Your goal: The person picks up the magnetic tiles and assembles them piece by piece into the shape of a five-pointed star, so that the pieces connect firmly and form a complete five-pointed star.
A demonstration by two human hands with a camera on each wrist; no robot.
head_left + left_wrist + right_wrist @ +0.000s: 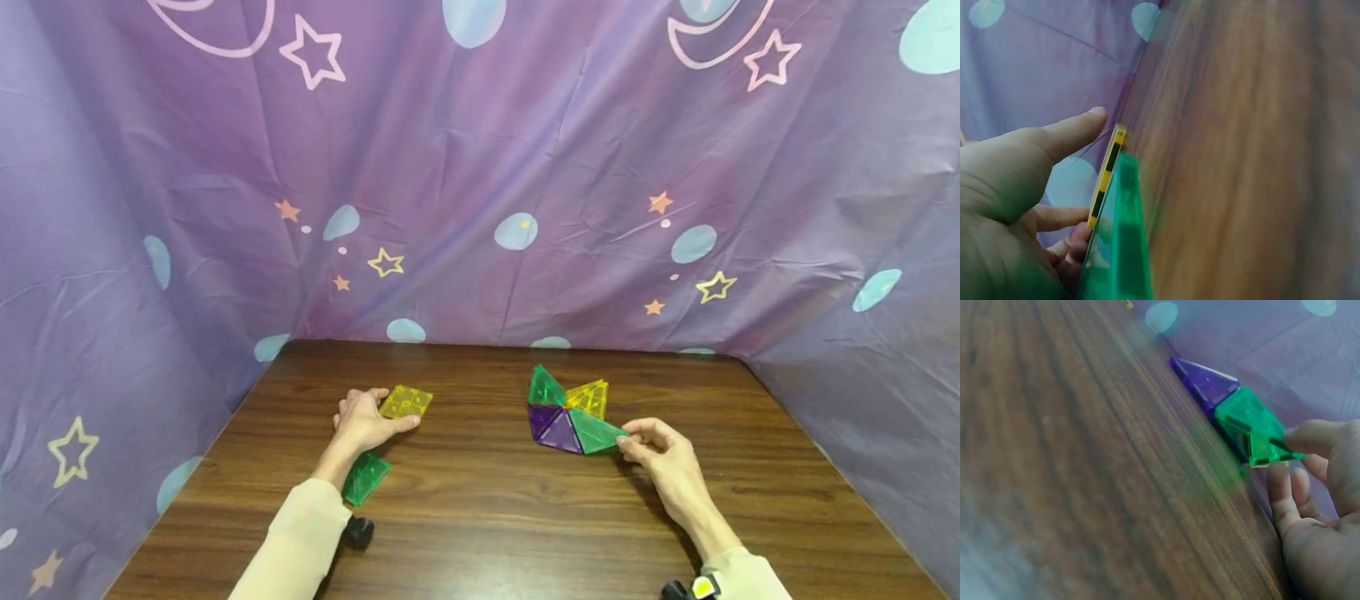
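Note:
Translucent magnetic tiles lie on the table. In the head view my left hand (363, 423) spreads round a yellow square tile (407, 402), thumb along its near side and fingers by its far left corner. A loose green tile (366, 479) lies beside the left wrist and looms close in the left wrist view. My right hand (667, 458) pinches the outer tip of a green triangular tile (595, 431). That tile meets a fan of pieces: two purple triangles (561, 432), another green tile (545, 386) and yellow tiles (590, 397) behind.
The brown wooden table (480, 533) reaches back to a purple curtain (480, 167) with stars and moons, which also hangs along both sides. Bare wood lies between the yellow square and the fan. Dark wrist cameras (358, 532) stick out inward from the cuffs.

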